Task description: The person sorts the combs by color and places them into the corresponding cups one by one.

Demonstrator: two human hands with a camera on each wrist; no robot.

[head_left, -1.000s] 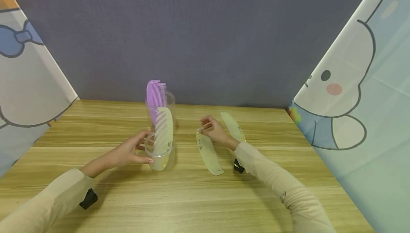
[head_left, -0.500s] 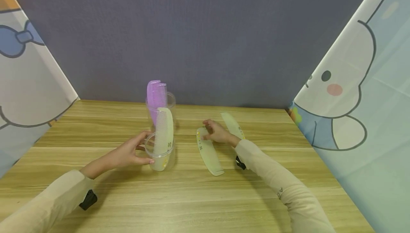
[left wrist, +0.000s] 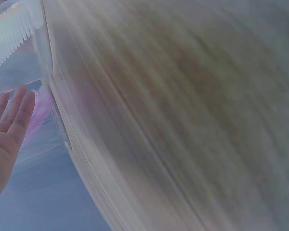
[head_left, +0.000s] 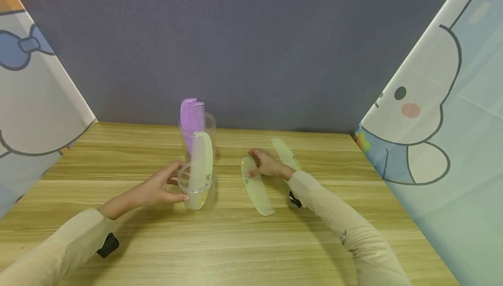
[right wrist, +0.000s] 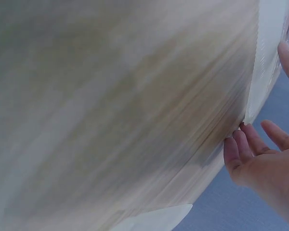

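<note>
In the head view, my left hand (head_left: 159,185) holds a clear plastic cup (head_left: 201,186) from its left side, thumb at the front and fingers behind. A pale green comb (head_left: 207,163) stands upright inside. Another pale green comb (head_left: 257,194), with small yellow marks, lies flat to the right. My right hand (head_left: 269,165) is over its far end, thumb over the comb's face. The right wrist view shows the fingers (right wrist: 250,142) touching the comb's end, with the thumb spread apart from them.
Behind the front cup stands a second clear cup (head_left: 211,123) with purple combs (head_left: 191,118) in it. One more pale green comb (head_left: 285,153) lies beyond my right wrist, partly hidden by the sleeve. A grey wall (head_left: 251,50) rises at the table's (head_left: 235,251) back edge.
My right hand has shifted slightly right and nearer, its thumb sliding from the flat comb's far tip to farther along its face. The left hand and cups stay where they were.
</note>
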